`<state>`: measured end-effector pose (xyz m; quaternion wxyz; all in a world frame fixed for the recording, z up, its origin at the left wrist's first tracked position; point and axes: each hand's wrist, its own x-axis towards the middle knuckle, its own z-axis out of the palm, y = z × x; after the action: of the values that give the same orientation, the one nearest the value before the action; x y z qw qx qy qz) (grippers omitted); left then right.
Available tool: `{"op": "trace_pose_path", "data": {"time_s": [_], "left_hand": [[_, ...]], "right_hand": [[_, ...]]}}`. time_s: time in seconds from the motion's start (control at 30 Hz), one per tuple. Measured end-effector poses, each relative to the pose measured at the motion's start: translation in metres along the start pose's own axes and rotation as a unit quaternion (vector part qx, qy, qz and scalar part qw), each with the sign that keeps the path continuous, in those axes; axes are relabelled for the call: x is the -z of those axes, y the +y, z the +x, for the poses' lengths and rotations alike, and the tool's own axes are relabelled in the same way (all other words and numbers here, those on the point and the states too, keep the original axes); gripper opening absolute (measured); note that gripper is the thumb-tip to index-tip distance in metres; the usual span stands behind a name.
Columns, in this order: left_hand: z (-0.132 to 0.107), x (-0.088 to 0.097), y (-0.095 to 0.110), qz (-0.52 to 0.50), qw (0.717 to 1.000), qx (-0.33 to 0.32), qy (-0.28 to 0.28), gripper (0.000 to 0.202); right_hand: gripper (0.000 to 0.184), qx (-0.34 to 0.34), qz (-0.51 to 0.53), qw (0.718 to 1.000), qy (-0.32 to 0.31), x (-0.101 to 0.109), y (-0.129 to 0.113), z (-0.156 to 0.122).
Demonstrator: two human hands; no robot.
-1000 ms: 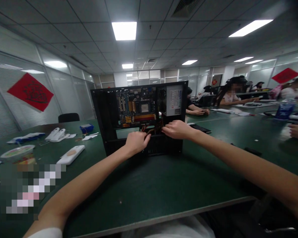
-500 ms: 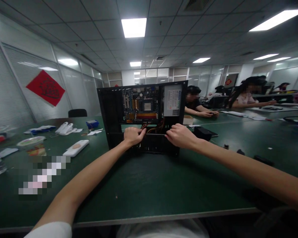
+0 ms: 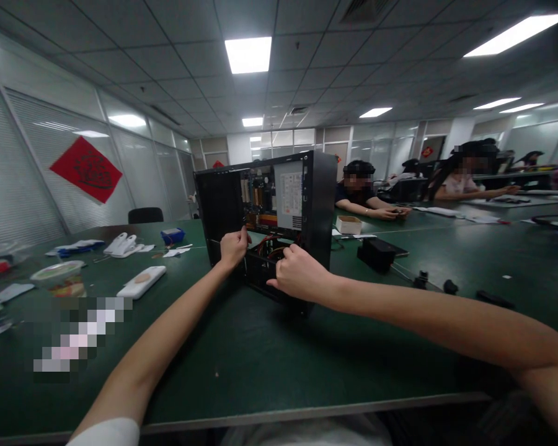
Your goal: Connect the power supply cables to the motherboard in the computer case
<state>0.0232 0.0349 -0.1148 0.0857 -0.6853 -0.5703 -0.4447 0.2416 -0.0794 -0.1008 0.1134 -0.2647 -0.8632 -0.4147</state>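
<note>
A black computer case (image 3: 322,210) stands upright on the table with its open side facing me, turned at an angle. Inside it show a motherboard (image 3: 259,197), a light grey power supply (image 3: 289,192) at the upper right, and bundled cables (image 3: 270,244) below. My left hand (image 3: 234,249) is closed on the case's frame, left of the cables. Closer to the case's right side, my right hand (image 3: 301,272) wraps its fingers over the inner edge of the lower frame. Its fingertips are partly hidden.
On the green table (image 3: 260,371) a white power bank (image 3: 142,282), a plastic food tub (image 3: 58,272) and a blue box (image 3: 173,236) lie to the left. Right of the case are a black box (image 3: 376,255), a small carton (image 3: 348,224) and small black parts. Co-workers sit beyond.
The case has rotated: its right edge has swung toward me, so its right outer side now shows. My right hand has come left and closer with it; my left hand shifted slightly left.
</note>
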Motion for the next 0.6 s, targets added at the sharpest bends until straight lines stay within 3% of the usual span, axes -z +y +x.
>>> {"op": "trace_pose_path", "data": {"time_s": [0.17, 0.27, 0.43, 0.6], "left_hand": [[-0.011, -0.002, 0.017, 0.033, 0.998, -0.01, -0.057, 0.045], [-0.008, -0.003, 0.023, 0.064, 0.991, 0.013, -0.116, 0.045], [0.0, -0.001, 0.023, 0.097, 0.981, 0.032, -0.164, 0.06], [0.007, 0.01, 0.011, 0.126, 0.969, 0.07, -0.2, 0.067]], "right_hand": [[0.046, 0.209, -0.038, 0.973, 0.096, 0.005, 0.048, -0.026], [0.04, 0.284, -0.052, 0.944, 0.156, -0.002, 0.071, -0.034], [0.044, 0.282, -0.024, 0.92, 0.271, -0.025, 0.064, -0.016], [0.05, 0.266, 0.01, 0.899, 0.349, -0.018, 0.031, 0.014]]}}
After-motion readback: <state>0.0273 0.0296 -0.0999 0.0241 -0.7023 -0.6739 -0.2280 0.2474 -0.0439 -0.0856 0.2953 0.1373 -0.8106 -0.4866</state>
